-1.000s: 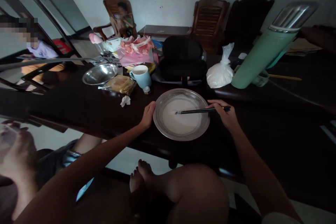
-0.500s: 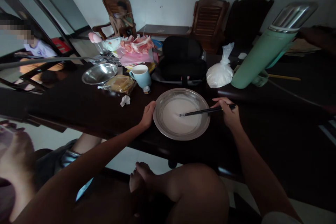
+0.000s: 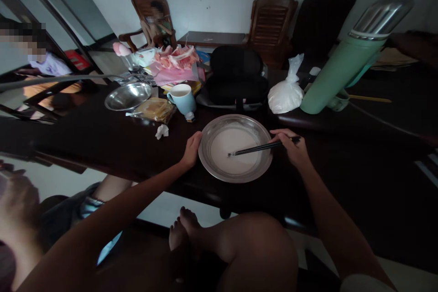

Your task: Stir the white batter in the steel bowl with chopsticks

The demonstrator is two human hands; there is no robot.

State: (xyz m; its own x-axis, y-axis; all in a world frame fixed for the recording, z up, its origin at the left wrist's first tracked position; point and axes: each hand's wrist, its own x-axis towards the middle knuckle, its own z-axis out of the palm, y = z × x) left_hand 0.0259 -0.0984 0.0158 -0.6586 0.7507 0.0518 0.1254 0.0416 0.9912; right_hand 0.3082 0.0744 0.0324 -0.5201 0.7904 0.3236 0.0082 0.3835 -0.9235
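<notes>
A round metal bowl (image 3: 261, 164) stands on the dark table, holding a smooth, pale whitish liquid (image 3: 236, 139). My left hand (image 3: 191, 148) grips the bowl's left rim, its thumb on top and the other fingers hidden below. In my right hand (image 3: 293, 145) is a pair of black chopsticks (image 3: 256, 148), pinched near the thick end. They slant down leftward over the right rim, with their tips in the liquid near the middle. Behind the bowl, to the right, sits a tied clear bag of white powder (image 3: 284, 96).
A green thermos (image 3: 342, 75) stands at the right. Further left are a light blue mug (image 3: 184, 99), an empty metal bowl (image 3: 128, 96), a plastic packet (image 3: 155, 109) and a crumpled tissue (image 3: 162, 132). A black case (image 3: 237, 77) lies behind. Other people sit at the left and by the wall.
My right hand has moved slightly left, and the chopstick tips have shifted left and a little nearer to me through the liquid. My left hand keeps its hold on the rim.
</notes>
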